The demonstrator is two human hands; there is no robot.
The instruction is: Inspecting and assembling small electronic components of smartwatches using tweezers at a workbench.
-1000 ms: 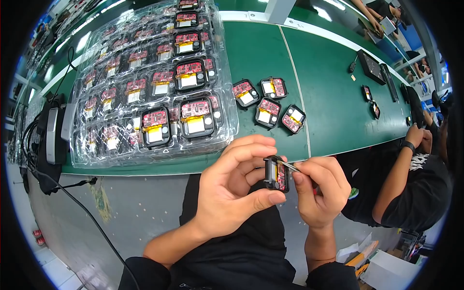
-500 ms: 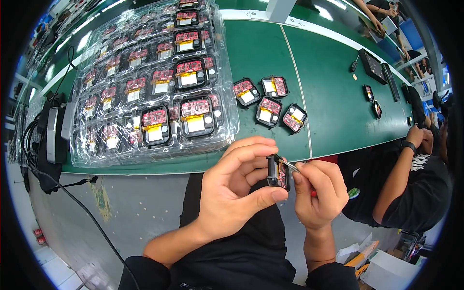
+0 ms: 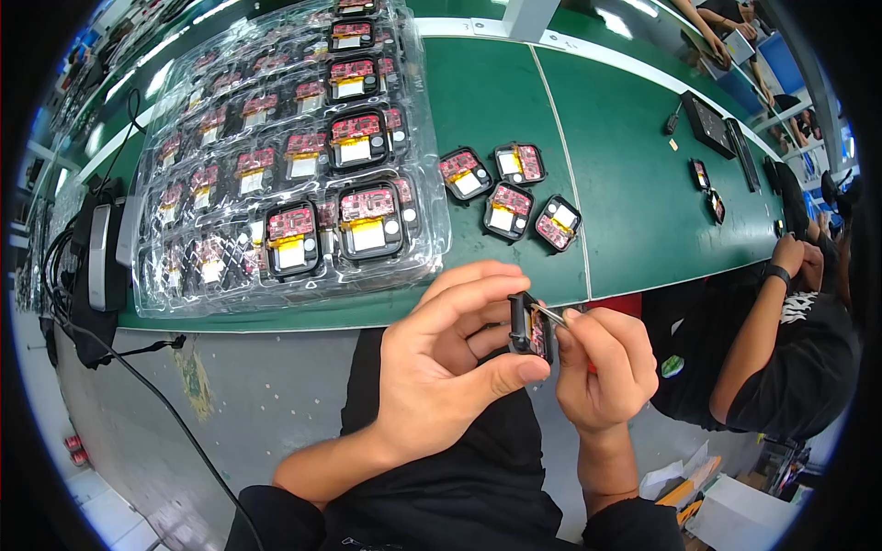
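Note:
My left hand (image 3: 432, 376) holds a small black device housing (image 3: 521, 329) on edge between thumb and fingers, just past the table's near edge. Part of a red circuit board shows on its right-facing side. In my right hand (image 3: 608, 372), pinched between thumb and forefinger, are metal tweezers (image 3: 552, 315). Their tip reaches into the top of the housing; what it touches there is too small to tell. Beyond my hands, a loose group of similar housings (image 3: 508, 211) with red boards and white batteries lies on the green table (image 3: 652, 220).
Stacked clear plastic trays (image 3: 428, 250) filled with housings stand at the left. Beside them are a grey-and-black device (image 3: 99, 255) and a black cable (image 3: 170, 404). At the right sits another person (image 3: 781, 358). A black box (image 3: 706, 127) lies farther back.
Both hands keep their grip, with only a slight shift. The tweezers stay at the top of the housing, and my right hand has moved a little to the left.

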